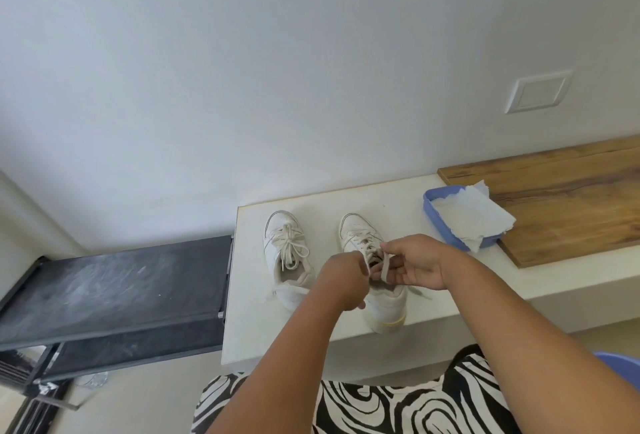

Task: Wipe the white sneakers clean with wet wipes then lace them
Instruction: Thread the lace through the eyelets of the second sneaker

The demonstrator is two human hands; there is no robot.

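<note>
White leather sneakers sit toes-away on the pale ledge point(346, 326). The left sneaker point(287, 260) is already tied. The right sneaker point(374, 281), at three o'clock from it, has its lace point(385, 265) pinched taut by the left hand point(343, 277) and right hand point(415, 260), likely for knotting.

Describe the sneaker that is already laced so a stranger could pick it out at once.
Start at the pale white counter against the wall, left of the brown wooden board. Two white low-top sneakers stand on it side by side, toes toward the wall. The laced white sneaker is the left one, beside the black rack: a tied bow, no hands on it.
</note>
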